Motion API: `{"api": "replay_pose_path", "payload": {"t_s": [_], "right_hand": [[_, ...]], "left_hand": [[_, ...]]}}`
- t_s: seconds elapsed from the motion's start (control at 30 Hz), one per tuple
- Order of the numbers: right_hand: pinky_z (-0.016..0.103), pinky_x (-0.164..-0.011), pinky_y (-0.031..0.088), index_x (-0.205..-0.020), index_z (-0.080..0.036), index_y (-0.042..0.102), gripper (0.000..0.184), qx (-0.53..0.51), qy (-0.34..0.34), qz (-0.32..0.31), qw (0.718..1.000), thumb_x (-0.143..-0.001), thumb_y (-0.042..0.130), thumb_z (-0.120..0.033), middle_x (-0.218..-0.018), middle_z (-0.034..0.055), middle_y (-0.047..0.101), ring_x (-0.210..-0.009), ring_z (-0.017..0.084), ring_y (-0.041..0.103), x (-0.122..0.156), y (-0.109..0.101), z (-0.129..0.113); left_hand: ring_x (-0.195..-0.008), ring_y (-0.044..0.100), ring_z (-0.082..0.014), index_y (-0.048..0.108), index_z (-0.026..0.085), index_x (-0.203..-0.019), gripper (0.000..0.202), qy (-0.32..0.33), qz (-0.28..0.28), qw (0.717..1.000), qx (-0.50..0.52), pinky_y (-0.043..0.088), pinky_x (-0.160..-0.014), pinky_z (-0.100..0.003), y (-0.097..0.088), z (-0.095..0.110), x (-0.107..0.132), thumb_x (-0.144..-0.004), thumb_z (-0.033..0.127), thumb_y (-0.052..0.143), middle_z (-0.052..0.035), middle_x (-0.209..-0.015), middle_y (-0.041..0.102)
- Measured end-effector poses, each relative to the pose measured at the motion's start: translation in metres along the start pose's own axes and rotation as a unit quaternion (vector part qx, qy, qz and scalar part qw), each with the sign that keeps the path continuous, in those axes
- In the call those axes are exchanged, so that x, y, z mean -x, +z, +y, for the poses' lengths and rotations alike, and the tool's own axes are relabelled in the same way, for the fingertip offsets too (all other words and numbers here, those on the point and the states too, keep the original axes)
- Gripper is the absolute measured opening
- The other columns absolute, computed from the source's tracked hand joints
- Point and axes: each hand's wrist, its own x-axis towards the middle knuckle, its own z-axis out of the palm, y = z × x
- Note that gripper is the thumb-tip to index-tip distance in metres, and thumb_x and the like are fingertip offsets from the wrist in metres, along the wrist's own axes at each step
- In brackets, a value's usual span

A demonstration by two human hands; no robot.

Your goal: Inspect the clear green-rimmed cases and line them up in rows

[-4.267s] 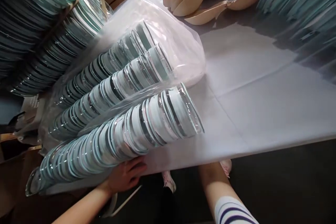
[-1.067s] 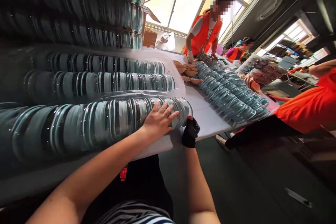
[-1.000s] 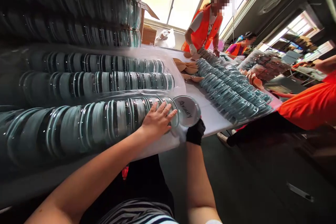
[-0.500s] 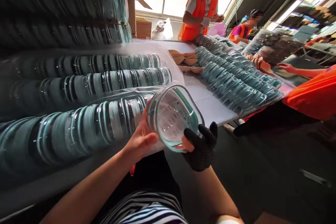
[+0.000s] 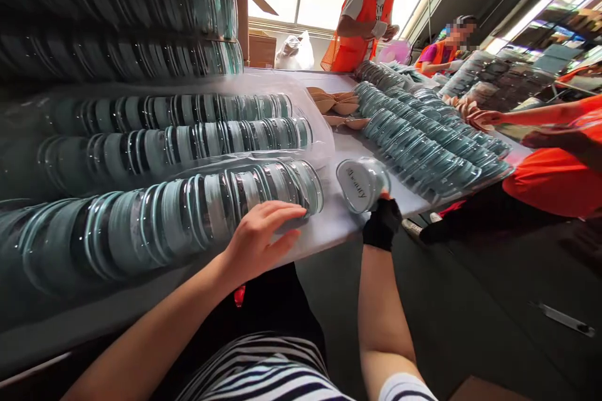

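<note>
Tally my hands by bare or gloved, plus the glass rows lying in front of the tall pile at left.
Bare: 1, left hand
Gloved: 1, right hand
Glass: 3, near row, middle row, back row
Total: 5

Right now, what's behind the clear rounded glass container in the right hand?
Beyond the glass container, the white tabletop shows, then tan curved pieces and rows of greenish stacked glassware. Whatever lies directly behind its printed face is hidden.
</note>
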Motion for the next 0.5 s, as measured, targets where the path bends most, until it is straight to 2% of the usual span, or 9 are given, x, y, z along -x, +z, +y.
{"api": "replay_pose_path", "payload": {"t_s": [0.03,0.1,0.2,0.27,0.33,0.37,0.4,0.43,0.5], "right_hand": [[0.033,-0.066,0.045,-0.076,-0.018,0.061,0.06,-0.001,0.011,-0.012,1.0,-0.08,0.055,-0.078,-0.066,-0.001,0.053,-0.068,0.015,0.048,-0.006,0.003,0.006],[0.033,-0.065,0.047,-0.077,-0.016,0.064,0.063,-0.001,0.017,-0.043,0.999,-0.072,0.061,-0.079,-0.066,-0.0002,0.056,-0.068,0.015,0.05,-0.013,0.006,0.013],[0.038,-0.078,0.053,-0.09,-0.014,0.069,0.068,-0.001,0.008,-0.065,0.998,-0.07,0.063,-0.079,-0.083,0.007,0.068,-0.084,0.021,0.061,-0.009,0.004,0.01],[0.046,-0.097,0.052,-0.106,-0.014,0.07,0.069,0.017,-0.056,-0.023,0.998,-0.075,0.065,-0.074,-0.109,0.0146,0.071,-0.108,0.028,0.064,0.003,0.003,0.0],[0.049,-0.113,0.044,-0.125,-0.014,0.065,0.065,0.045,-0.16,0.01,0.986,-0.084,0.065,-0.065,-0.132,0.0187,0.065,-0.127,0.03,0.059,0.023,0.008,-0.015],[0.049,-0.116,0.042,-0.132,-0.015,0.062,0.064,0.053,-0.204,-0.011,0.978,-0.088,0.063,-0.062,-0.139,0.0193,0.062,-0.132,0.029,0.058,0.035,0.014,-0.023],[0.047,-0.116,0.043,-0.138,-0.016,0.059,0.064,0.054,-0.23,-0.061,0.97,-0.091,0.061,-0.06,-0.142,0.0191,0.06,-0.133,0.029,0.058,0.046,0.022,-0.029],[0.046,-0.114,0.045,-0.14,-0.017,0.058,0.065,0.046,-0.233,-0.139,0.961,-0.092,0.06,-0.061,-0.144,0.018,0.06,-0.133,0.028,0.058,0.056,0.032,-0.035],[0.042,-0.107,0.05,-0.133,-0.019,0.064,0.062,0.017,-0.187,-0.268,0.945,-0.091,0.057,-0.064,-0.137,0.0154,0.066,-0.125,0.027,0.063,0.068,0.055,-0.04]], "left_hand": [[-0.12,0.069,-0.024,0.069,0.025,-0.127,0.031,0.017,-0.004,0.997,-0.07,0.053,-0.106,-0.042,0.0,-0.001,-0.008,-0.096,0.027,0.065,-0.0073,-0.125,0.075],[-0.135,0.059,-0.0317,0.067,0.024,-0.133,0.039,0.01,-0.035,0.978,-0.204,0.046,-0.113,-0.052,0.0,-0.007,-0.024,-0.094,0.029,0.068,-0.0102,-0.139,0.069],[-0.149,0.043,-0.0395,0.058,0.02,-0.146,0.06,-0.037,-0.117,0.932,-0.342,0.035,-0.119,-0.062,0.003,-0.016,-0.039,-0.089,0.033,0.073,-0.0157,-0.156,0.053],[-0.148,0.044,-0.0377,0.053,0.02,-0.151,0.065,-0.049,-0.152,0.911,-0.38,0.033,-0.121,-0.062,0.003,-0.021,-0.042,-0.091,0.035,0.071,-0.0158,-0.158,0.049],[-0.148,0.045,-0.0349,0.051,0.021,-0.152,0.064,-0.046,-0.165,0.903,-0.394,0.033,-0.122,-0.059,0.004,-0.023,-0.041,-0.093,0.035,0.068,-0.0139,-0.16,0.048],[-0.148,0.045,-0.0344,0.05,0.021,-0.153,0.064,-0.044,-0.166,0.902,-0.397,0.033,-0.122,-0.059,0.003,-0.023,-0.04,-0.093,0.036,0.067,-0.0134,-0.16,0.048],[-0.148,0.045,-0.0342,0.051,0.021,-0.153,0.063,-0.042,-0.165,0.902,-0.398,0.032,-0.122,-0.058,0.003,-0.023,-0.039,-0.093,0.036,0.067,-0.0133,-0.16,0.048],[-0.148,0.045,-0.0342,0.051,0.022,-0.152,0.063,-0.041,-0.162,0.902,-0.397,0.032,-0.123,-0.058,0.003,-0.022,-0.038,-0.093,0.036,0.066,-0.0133,-0.16,0.048],[-0.149,0.045,-0.0349,0.051,0.022,-0.152,0.062,-0.045,-0.156,0.907,-0.388,0.031,-0.123,-0.058,0.002,-0.022,-0.038,-0.093,0.034,0.066,-0.0136,-0.16,0.048]]}}
